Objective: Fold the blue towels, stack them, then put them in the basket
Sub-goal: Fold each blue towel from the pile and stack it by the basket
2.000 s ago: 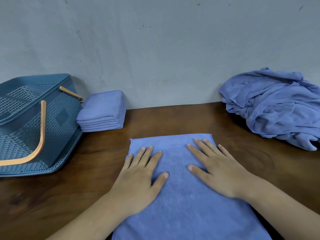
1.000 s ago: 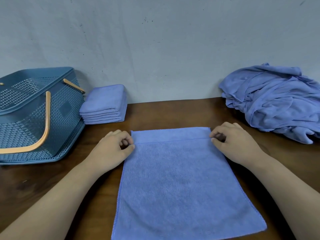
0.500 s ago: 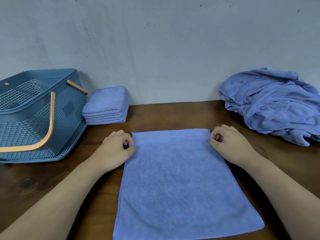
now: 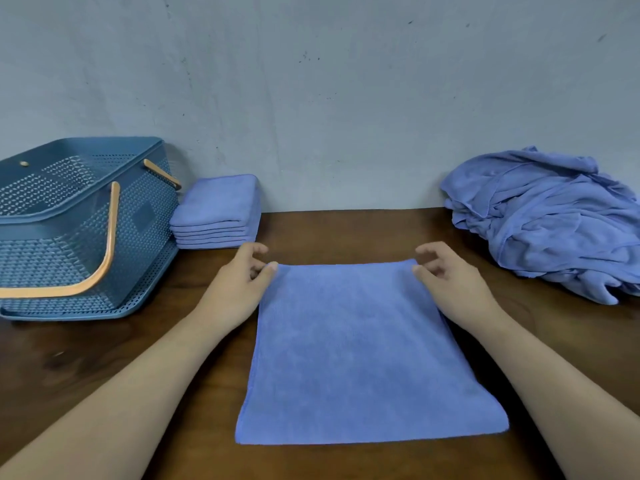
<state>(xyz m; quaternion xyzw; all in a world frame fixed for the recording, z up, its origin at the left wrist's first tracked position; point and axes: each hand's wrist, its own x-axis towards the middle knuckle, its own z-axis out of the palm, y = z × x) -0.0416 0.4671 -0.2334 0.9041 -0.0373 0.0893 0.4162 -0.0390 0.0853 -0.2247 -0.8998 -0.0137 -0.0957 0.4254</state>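
Note:
A blue towel [image 4: 360, 348] lies spread on the wooden table [image 4: 346, 233] in front of me. My left hand [image 4: 239, 285] pinches its far left corner between thumb and fingers. My right hand [image 4: 446, 282] pinches the far right corner the same way. The far edge looks slightly raised off the table. A stack of several folded blue towels [image 4: 216, 211] stands at the back left against the wall. Beside it on the left sits the blue basket [image 4: 145, 216] with orange handles. A heap of unfolded blue towels [image 4: 547, 220] lies at the back right.
A grey wall [image 4: 329, 98] closes off the back of the table. Bare wood shows between the spread towel and the basket, and between the towel and the heap.
Both hands went from lying flat on the towel to pinching its far corners. The far edge has since come up a little, and its hem strip no longer shows.

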